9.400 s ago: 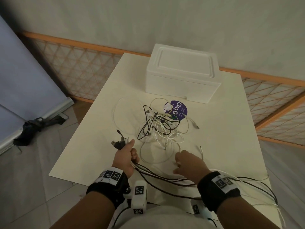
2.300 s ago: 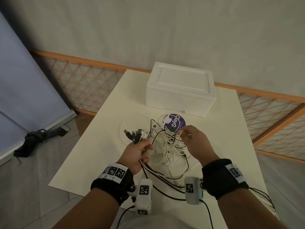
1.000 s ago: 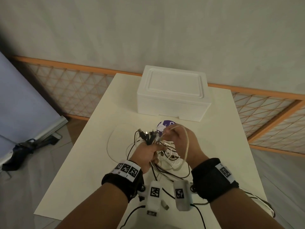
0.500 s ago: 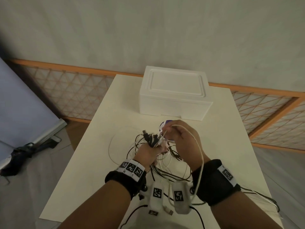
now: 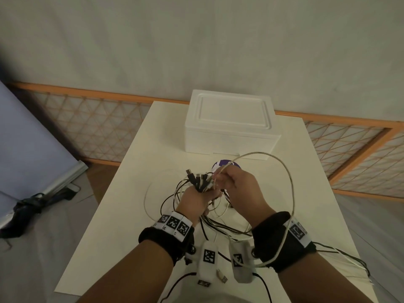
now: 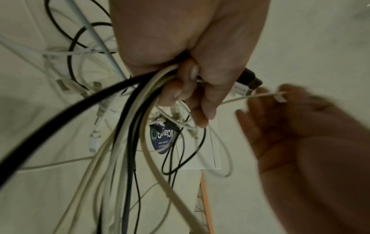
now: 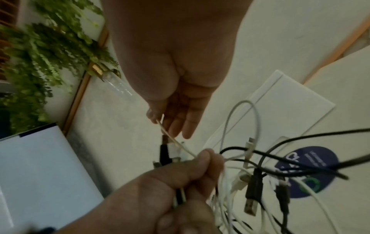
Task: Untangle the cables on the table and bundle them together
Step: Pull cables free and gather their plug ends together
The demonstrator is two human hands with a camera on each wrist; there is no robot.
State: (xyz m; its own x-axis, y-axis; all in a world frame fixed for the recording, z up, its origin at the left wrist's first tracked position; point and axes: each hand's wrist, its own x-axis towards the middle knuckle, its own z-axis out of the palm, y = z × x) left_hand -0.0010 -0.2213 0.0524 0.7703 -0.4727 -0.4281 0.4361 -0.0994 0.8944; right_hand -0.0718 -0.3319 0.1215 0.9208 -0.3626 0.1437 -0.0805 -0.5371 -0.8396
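Observation:
Black and white cables [image 5: 203, 217] lie tangled on the white table [image 5: 135, 171] under my hands. My left hand [image 5: 197, 194] grips a bunch of cable ends, and their plugs [image 5: 197, 179] stick up out of the fist. In the left wrist view its fingers [image 6: 188, 88] curl round black and white cords [image 6: 138, 95]. My right hand [image 5: 219, 178] pinches a thin white cable [image 5: 288, 189] near its plug, right beside the bunch. That cable arcs out to the right and drops behind my right wrist. The right wrist view shows the thumb and fingers [image 7: 172, 125] pinching the cable [image 7: 178, 142].
A white foam box [image 5: 229, 125] stands at the back of the table, with a round purple label [image 5: 219, 164] in front of it. A loose plug [image 5: 222, 278] lies at the near edge. An orange lattice fence [image 5: 87, 125] runs behind; a blue board [image 5: 28, 138] and a black strap [image 5: 32, 204] are on the left.
My right hand has drawn the white cable out of the tangle and brought its end up to the bunch in my left hand. The cable's loop has widened to the right.

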